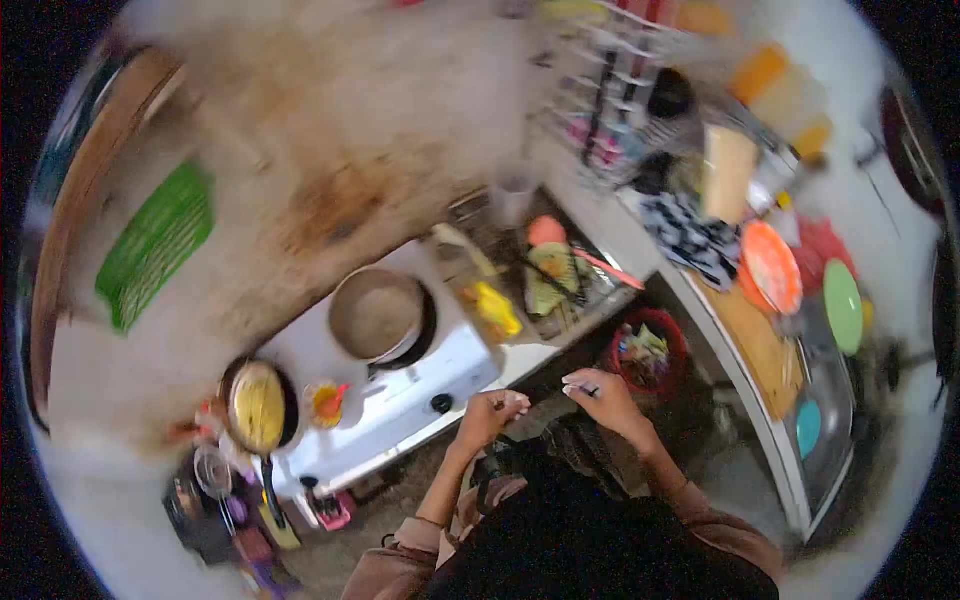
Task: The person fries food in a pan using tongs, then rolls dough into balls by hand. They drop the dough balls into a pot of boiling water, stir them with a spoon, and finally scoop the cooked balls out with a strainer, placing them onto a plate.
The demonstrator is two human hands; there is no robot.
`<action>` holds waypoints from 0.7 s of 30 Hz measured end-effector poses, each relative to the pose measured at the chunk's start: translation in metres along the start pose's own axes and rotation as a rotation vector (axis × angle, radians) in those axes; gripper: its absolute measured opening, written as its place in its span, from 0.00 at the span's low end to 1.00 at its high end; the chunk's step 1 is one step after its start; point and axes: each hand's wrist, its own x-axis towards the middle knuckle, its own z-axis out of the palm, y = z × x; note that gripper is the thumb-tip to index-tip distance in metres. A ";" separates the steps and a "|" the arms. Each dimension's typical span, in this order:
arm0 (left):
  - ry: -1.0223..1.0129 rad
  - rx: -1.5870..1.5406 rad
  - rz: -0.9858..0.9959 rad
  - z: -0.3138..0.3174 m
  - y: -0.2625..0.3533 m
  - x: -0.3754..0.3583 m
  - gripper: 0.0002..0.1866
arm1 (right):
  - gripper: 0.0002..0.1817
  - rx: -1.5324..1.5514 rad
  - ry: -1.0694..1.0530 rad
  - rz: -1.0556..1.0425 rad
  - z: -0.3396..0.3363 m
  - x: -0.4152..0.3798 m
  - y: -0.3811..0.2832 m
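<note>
The pan handle [269,485] sticks out past the near side of the stove [465,350], on the left. If the left sleeve [395,560] bumps it, the yellow food [257,408] could spill. The left hand [490,417] is curled near the stove's right end. The right hand [605,402] has bent fingers near the red bin [681,365], on the right. I can't tell if either grip is closed tight or holds something tiny.

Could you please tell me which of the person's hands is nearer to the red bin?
Right. The right hand is close to the red bin, at its lower left in the view; the left hand is farther left, by the stove.
</note>
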 end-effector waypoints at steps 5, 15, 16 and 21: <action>-0.258 0.010 0.150 0.069 0.039 0.063 0.12 | 0.13 0.073 0.219 0.063 -0.068 -0.042 0.029; -0.269 0.170 0.442 0.222 0.175 0.171 0.09 | 0.11 -0.326 0.493 -0.078 -0.311 -0.054 0.055; -0.266 0.165 0.497 0.239 0.190 0.183 0.08 | 0.12 -0.334 0.503 0.033 -0.333 -0.045 0.068; -0.145 0.457 0.904 0.311 0.243 0.248 0.10 | 0.13 -0.602 0.387 -0.098 -0.389 0.014 0.157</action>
